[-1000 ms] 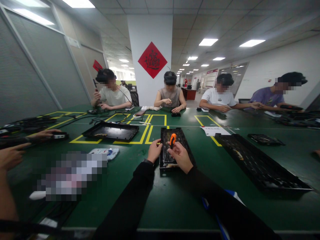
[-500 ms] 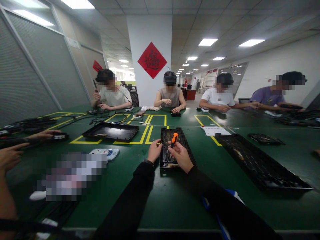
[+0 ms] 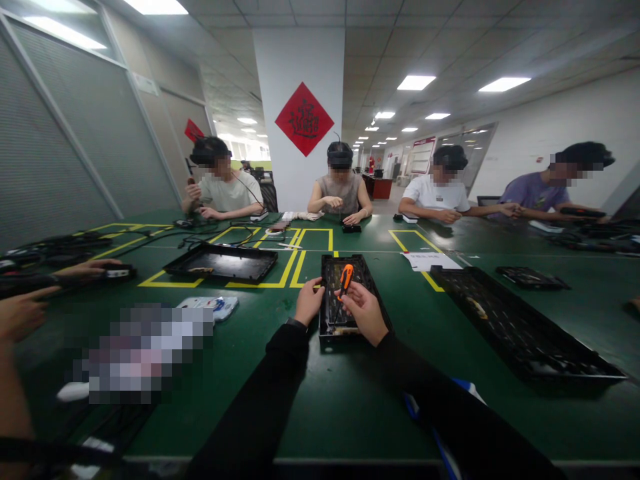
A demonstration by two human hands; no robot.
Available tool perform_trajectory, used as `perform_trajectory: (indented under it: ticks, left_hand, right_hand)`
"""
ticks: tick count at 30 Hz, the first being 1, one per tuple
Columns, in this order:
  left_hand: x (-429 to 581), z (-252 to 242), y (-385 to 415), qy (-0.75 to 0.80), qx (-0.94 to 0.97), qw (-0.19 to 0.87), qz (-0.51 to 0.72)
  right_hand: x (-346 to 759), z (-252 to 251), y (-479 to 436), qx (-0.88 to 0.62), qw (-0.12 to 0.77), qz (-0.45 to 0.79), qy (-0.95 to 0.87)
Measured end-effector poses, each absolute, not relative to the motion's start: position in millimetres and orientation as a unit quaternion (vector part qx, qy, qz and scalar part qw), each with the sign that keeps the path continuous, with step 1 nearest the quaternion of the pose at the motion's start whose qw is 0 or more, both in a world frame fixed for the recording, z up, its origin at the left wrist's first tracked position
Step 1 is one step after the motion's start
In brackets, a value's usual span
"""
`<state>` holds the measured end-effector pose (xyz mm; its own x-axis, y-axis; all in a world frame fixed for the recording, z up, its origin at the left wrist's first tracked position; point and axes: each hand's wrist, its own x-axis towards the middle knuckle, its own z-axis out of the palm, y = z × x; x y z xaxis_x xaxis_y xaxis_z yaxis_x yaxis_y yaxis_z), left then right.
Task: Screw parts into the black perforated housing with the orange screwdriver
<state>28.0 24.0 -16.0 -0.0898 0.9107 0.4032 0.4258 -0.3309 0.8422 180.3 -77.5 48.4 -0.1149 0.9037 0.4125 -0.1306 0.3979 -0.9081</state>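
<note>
In front of me on the green table lies a black rectangular plastic tray [image 3: 333,339] with ribs and slots inside. My left hand [image 3: 309,303] holds the tray by its left edge, the fingers curled at the rim. My right hand [image 3: 367,313] is closed around an orange and black screwdriver [image 3: 346,279] over the tray. The screwdriver stands nearly upright, its thin shaft pointing down into the tray. Where the tip meets the tray is too small to make out. A pale strip [image 3: 345,331] shows inside the tray's near end.
A long black tray [image 3: 530,327] lies to the right, another black tray [image 3: 225,263] to the left. Left of my arm is a blurred-out item beside a clear plastic packet [image 3: 220,308]. A co-worker's hands [image 3: 30,310] reach in from the left. Several people sit opposite.
The screwdriver's handle has shifted slightly left and up in my right hand. My left hand and the tray stay in place.
</note>
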Motion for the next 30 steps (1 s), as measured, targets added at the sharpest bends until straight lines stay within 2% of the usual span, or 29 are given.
perform_trajectory:
  ticks: [15,30]
  left_hand:
    - [27.1,-17.8,25.4,0.524,0.639,0.223,0.517]
    - [27.1,-16.7,25.2,0.528,0.638,0.223,0.514]
  right_hand:
    - [182.6,44.0,-72.8,-0.347,0.572,0.396,-0.629]
    - [180.6,47.1,-77.1,-0.319,0.576,0.449,-0.605]
